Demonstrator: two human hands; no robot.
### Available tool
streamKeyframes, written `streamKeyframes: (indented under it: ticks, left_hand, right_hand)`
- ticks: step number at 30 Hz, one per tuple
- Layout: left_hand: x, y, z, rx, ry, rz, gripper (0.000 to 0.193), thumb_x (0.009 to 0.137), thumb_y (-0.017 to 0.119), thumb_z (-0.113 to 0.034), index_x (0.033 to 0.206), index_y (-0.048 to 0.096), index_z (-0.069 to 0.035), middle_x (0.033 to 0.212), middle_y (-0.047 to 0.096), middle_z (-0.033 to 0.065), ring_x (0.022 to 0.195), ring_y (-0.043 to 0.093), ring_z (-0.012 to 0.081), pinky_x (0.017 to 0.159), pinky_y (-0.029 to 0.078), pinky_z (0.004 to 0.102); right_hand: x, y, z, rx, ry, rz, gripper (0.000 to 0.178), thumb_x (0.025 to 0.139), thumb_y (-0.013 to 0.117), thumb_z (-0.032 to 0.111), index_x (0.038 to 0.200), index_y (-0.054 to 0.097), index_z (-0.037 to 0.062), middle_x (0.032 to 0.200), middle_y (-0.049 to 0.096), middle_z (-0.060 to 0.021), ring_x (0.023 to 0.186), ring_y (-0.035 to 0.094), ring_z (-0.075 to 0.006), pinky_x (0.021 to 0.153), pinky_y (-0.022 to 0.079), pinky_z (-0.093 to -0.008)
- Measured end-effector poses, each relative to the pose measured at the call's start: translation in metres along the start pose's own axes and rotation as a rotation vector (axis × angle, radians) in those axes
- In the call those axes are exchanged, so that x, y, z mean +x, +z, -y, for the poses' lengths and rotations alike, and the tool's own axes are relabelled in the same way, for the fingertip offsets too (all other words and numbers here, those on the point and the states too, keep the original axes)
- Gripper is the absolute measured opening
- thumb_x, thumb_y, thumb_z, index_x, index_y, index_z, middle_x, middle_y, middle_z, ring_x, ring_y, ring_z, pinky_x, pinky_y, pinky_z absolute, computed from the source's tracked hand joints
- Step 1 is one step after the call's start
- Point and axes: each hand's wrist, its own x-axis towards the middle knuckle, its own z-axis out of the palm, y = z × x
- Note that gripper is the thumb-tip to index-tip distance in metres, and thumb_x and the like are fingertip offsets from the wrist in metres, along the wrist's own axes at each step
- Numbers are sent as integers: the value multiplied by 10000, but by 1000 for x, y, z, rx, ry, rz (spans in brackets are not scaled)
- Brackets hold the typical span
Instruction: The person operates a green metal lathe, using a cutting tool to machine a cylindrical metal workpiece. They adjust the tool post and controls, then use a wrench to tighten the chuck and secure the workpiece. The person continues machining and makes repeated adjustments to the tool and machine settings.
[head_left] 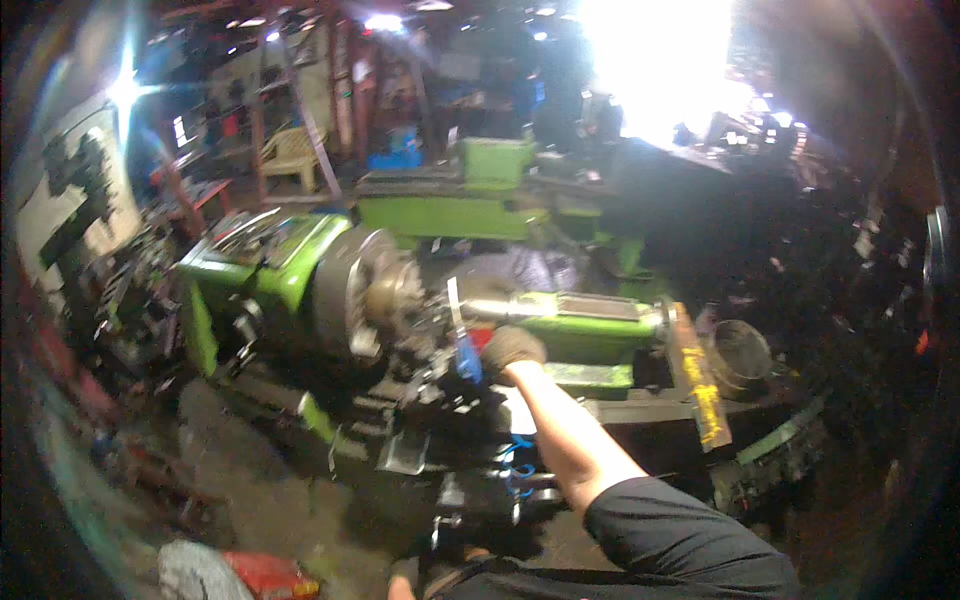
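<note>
My right hand (515, 348), in a dark greyish glove, reaches to the middle of a green lathe (590, 335). Its fingers look curled, with a red piece (481, 337) at their left side; what they grip is blurred. Just left of it stands a blue item (467, 360) with a thin white strip rising from it. Beyond the hand, the pointed tailstock centre (487, 308) faces the round chuck (395, 290). A bit of bare skin at the bottom edge appears to be my left hand (402, 583); its fingers are mostly out of sight.
Tools lie on the green headstock (305, 255). A flat bar with yellow marks (700, 380) leans by the tailstock end, next to a round bucket (740, 352). Blue coiled hose (520, 465) hangs below the carriage. A red and grey bundle (265, 575) lies on the floor. A plastic chair (293, 155) stands behind.
</note>
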Motion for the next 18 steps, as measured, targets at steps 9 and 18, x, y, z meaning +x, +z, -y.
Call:
streamKeyframes:
  ticks: [9,18]
  left_hand:
    - [-18,20,33,-250,-123,-82,587,1119,492,-509,1334,765,-36,1410,719,274,1350,657,477,1135,511,568]
    - [-66,-31,115,-294,-210,-198,507,1107,537,-434,1302,763,-24,1336,735,241,1265,676,422,1081,525,524]
  right_hand:
    - [13,15,-1,-30,34,13,449,926,722,391,1250,846,106,1334,787,-201,1258,757,-381,1067,592,-508]
    - [15,16,-4,31,-1,-30,441,892,727,359,1217,843,85,1296,794,-214,1226,769,-389,1045,597,-498]
